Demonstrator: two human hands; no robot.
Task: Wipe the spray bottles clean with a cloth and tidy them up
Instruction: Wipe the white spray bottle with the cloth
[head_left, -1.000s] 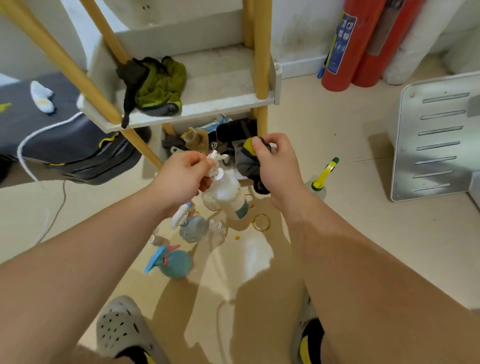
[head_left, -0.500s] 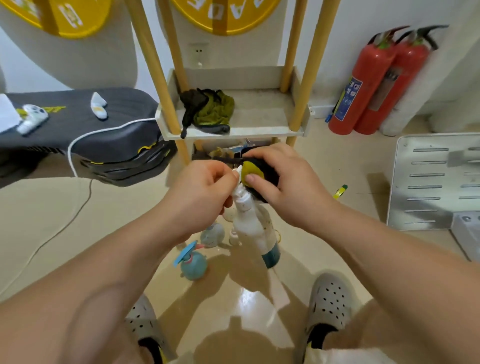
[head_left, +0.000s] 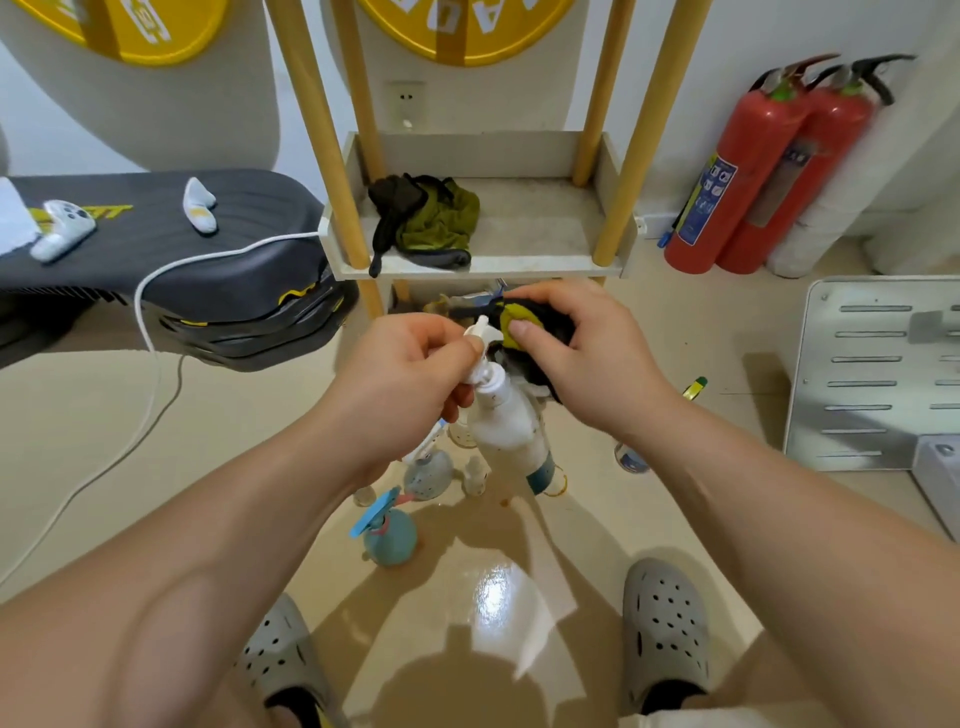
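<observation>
My left hand (head_left: 410, 364) pinches the pump head of a white spray bottle (head_left: 506, 421) with a teal base, holding it up over the floor. My right hand (head_left: 587, 353) grips a dark cloth with a yellow patch (head_left: 524, 325) and presses it against the bottle's nozzle. Below on the floor stand a round teal spray bottle with a blue trigger (head_left: 389, 535), a grey spotted spray bottle (head_left: 428, 467), a few small clear bottles (head_left: 475, 475) and a bottle with a yellow-green nozzle (head_left: 693, 387) at the right.
A wooden-legged shelf (head_left: 540, 265) with a green-black rag (head_left: 426, 221) stands ahead. A dark padded seat (head_left: 171, 249) with a white cable is at left. Red fire extinguishers (head_left: 748, 171) and a metal panel (head_left: 878, 374) are at right. My grey clogs (head_left: 665, 629) stand near.
The view has tilted up and the shelf now sits farther away. Both hands lifted the white bottle higher, and the cloth stays pressed on its nozzle.
</observation>
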